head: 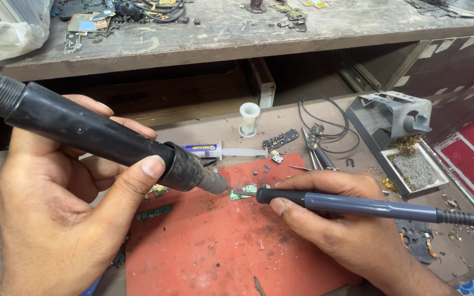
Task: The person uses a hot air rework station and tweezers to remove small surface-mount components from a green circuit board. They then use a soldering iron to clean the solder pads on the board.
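A: While the left hand (56, 203) wraps its fingers and thumb round the thick black hot-air handle (89, 137), where does the nozzle point?

B: Down at the small green circuit board (243, 191) lying on the red work mat (220, 246). The handle is held slanted, I judge so that the nozzle stays close over the board while the palm stays well back.

A: And the other hand?

B: The right hand (346, 230) is closed pen-fashion on the slim grey soldering iron (357, 205), thumb under, fingers over. Its tip meets the same board from the opposite side, just beside the nozzle. The low grip near the black collar looks chosen for steadiness.

A: What lies around them?

B: A flux syringe (220, 150) rests beyond the mat, a white plastic cap (249, 118) behind it, tweezers (318, 156) and a coil of black wire (325, 118) to the right, then a metal iron stand (393, 118) with its tray of brass wool. The bench is scuffed wood, with a cluttered dusty shelf (237, 33) above and red patterned flooring at the right edge
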